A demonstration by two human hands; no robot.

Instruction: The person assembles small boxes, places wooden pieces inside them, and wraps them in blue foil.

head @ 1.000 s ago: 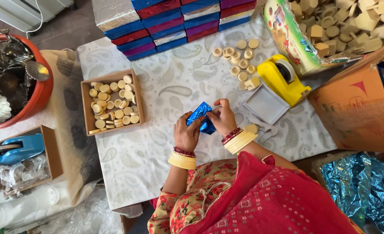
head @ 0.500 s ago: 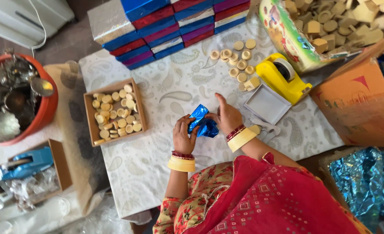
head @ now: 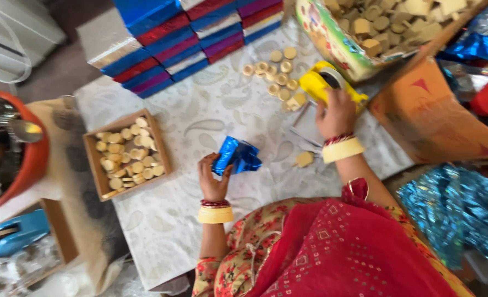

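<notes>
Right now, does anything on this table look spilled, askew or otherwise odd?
Mostly orderly. A loose cluster of round discs lies scattered on the cloth beside the yellow tape dispenser, and one stray piece lies near the right hand. The left hand holds a crumpled blue foil packet. Nothing looks damaged.

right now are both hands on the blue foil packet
No, only the left hand holds the blue foil packet; the right hand rests on the yellow tape dispenser.
</notes>
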